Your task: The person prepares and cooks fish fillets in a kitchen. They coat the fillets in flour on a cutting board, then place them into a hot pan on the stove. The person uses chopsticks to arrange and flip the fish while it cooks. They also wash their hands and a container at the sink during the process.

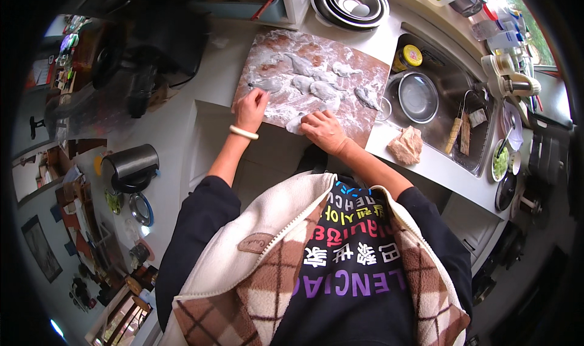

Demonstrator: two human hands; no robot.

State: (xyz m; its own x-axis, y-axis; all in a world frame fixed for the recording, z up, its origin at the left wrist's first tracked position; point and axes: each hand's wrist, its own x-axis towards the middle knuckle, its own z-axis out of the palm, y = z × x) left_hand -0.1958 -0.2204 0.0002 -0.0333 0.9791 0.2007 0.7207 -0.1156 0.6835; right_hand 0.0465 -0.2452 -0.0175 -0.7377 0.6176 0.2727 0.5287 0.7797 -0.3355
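A wooden board (292, 49) dusted with white flour lies on the counter before me. Several flat grey-white floured pieces, possibly dough or fish, are spread over it; one piece (326, 90) lies near the middle. My left hand (251, 108), with a pale bangle on its wrist, is at the board's left edge, fingers curled beside another floured piece (269, 85); whether it grips anything is unclear. My right hand (321, 129) is at the board's near edge, its fingers on a floured piece (294, 124) that the hand partly hides.
Nested steel bowls (351, 1) stand behind the board. Right of it is a steel sink (456, 79) holding a metal bowl (418, 97) and a yellow-lidded jar (412, 56). A crumpled brown lump (405, 145) sits on the near counter edge. A dark kettle (132, 165) stands at left.
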